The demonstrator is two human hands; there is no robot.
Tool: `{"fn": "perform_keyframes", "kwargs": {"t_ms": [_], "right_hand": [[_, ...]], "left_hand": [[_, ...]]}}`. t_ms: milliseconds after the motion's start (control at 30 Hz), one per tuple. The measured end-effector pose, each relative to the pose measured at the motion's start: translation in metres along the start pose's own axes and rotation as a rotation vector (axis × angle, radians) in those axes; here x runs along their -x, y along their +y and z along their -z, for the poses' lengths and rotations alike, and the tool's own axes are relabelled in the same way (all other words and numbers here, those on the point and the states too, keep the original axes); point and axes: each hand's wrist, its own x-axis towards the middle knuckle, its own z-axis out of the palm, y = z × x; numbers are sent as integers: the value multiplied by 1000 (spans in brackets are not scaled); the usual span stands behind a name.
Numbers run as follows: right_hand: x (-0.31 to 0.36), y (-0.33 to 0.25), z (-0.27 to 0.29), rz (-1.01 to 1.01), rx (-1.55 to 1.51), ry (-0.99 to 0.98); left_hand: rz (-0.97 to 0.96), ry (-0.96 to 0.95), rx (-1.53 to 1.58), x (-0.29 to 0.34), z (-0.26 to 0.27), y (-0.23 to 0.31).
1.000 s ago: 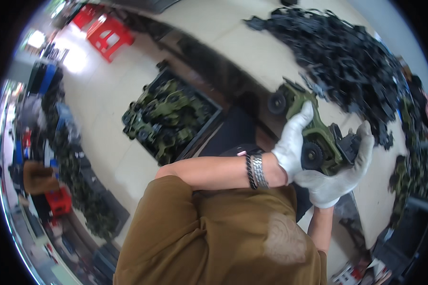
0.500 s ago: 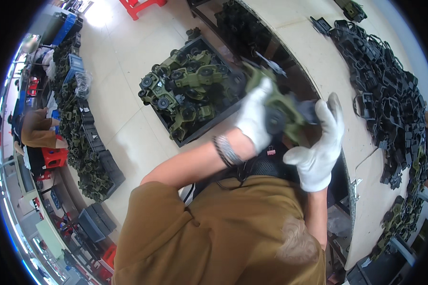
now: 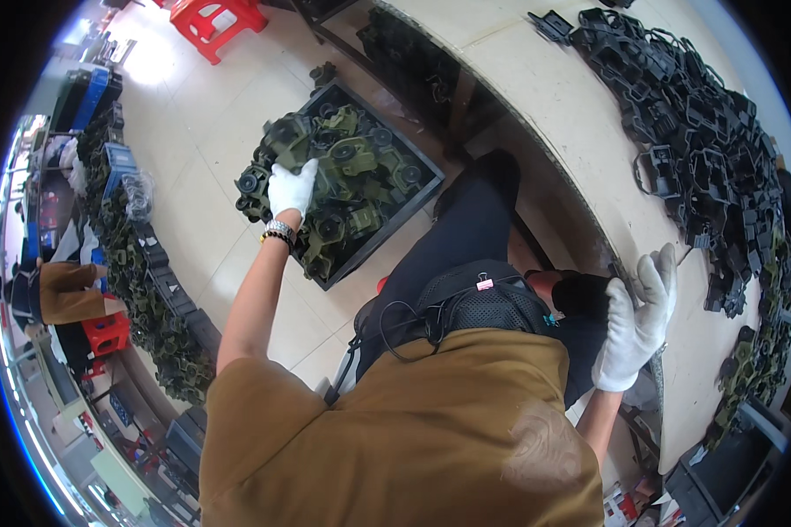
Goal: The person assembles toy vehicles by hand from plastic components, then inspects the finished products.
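Observation:
My left hand (image 3: 292,189), in a white glove, reaches over a dark tray (image 3: 387,230) on the floor. Its fingers are closed on an olive-green toy vehicle (image 3: 286,139), which is blurred and lies over the heap; the grip is partly hidden. Several similar green toy vehicles (image 3: 353,158) with black wheels fill the tray. Raised beside the table edge, my right hand (image 3: 637,325), also gloved in white, has its fingers apart and holds nothing.
Along the right, a pale table (image 3: 554,97) carries a long pile of black plastic parts (image 3: 677,114) and green parts. A red stool (image 3: 215,25) stands at the far left. More filled trays (image 3: 171,294) line the left, near a seated person (image 3: 66,294).
My left hand has carried the toy vehicle from in front of me left to the tray. My right hand has moved right and away from the vehicle, staying open.

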Motion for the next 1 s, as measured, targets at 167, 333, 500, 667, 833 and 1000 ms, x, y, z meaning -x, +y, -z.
{"fn": "perform_keyframes", "kwargs": {"t_ms": [167,333,500,667,833,1000], "right_hand": [[2,5,27,-12,16,115],[9,14,51,-71,-9,223],[22,21,71,-128,-103,292],[27,35,89,-87,118,308],[33,70,84,-58,52,418],[48,108,79,-56,49,425]], "left_hand": [[-76,-110,-23,-4,6,-8],[-129,-16,-301,8,-4,-18],[-98,-43,-251,11,-5,-5],[-151,258,-112,58,11,-15],[-686,253,175,129,11,-35],[-47,-601,164,157,-85,-80]]}}
